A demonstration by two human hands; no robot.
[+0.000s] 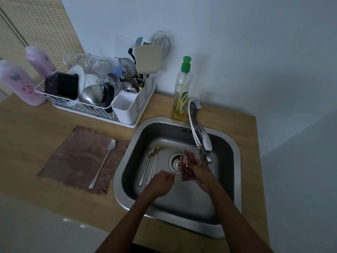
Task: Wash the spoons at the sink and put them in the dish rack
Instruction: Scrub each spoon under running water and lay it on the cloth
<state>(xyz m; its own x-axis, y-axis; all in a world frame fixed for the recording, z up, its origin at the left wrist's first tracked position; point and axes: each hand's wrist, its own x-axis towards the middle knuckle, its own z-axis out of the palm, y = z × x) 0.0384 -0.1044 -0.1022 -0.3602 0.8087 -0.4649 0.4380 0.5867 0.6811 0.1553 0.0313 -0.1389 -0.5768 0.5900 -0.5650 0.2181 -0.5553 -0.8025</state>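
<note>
Left hand (161, 181), fingers curled, pinches the thin handle of a spoon (175, 172) over the sink (236, 161). Right hand (197, 172) grips a pinkish rag (187, 177) closed round the spoon's far end, which is hidden, just above the drain (174, 161) and below the tap (200, 136). At least two more spoons (148, 165) lie on the basin floor left of the drain. One long spoon (103, 163) rests on a brown cloth (76, 157) on the counter, left of the sink. Behind the cloth stands the dish rack (39, 88), crowded with dishes and cutlery.
</note>
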